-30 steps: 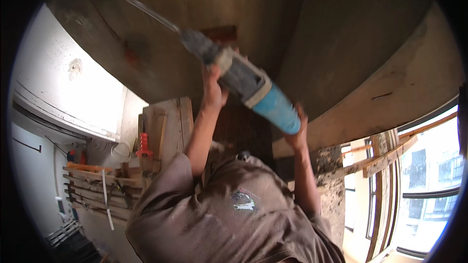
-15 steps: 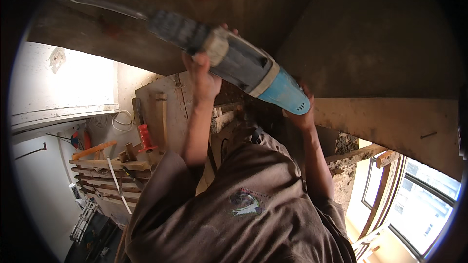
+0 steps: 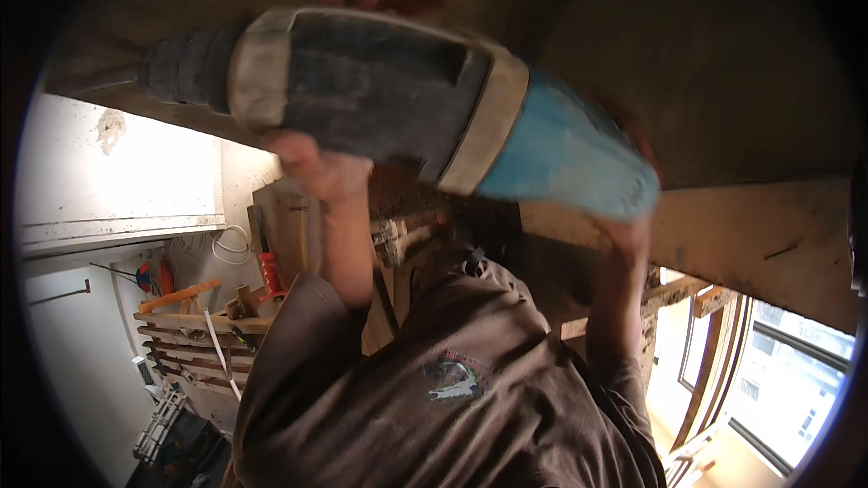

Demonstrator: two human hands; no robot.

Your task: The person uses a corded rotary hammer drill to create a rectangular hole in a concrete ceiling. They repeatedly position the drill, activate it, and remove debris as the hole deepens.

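Observation:
A demolition hammer (image 3: 371, 81) with a dark grey body, beige bands and a blue rear housing is raised across the upper middle, blurred by motion. Its black ribbed nose and dim chisel bit (image 3: 95, 79) point to the left. My left hand (image 3: 325, 167) is wrapped round the body just behind the nose; the thumb side shows below and fingertips show above. At the blue rear end, my right hand (image 3: 628, 228) grips the tool, most of its fingers hidden behind the housing. The bit's tip is too dark and smeared to place against the brown surface (image 3: 705, 63).
Dark brown panels spread close around the tool, with a pale edge (image 3: 750, 226) and a nail at the right. Lower left hold stacked wooden slats (image 3: 194, 343), a red-handled tool (image 3: 270, 276) and a looped white cable (image 3: 232, 244). A window (image 3: 787, 380) and timber posts stand lower right.
The hammer has come closer to the camera and looks larger and more level. My left hand has shifted left, my right hand to the right; both keep their grip.

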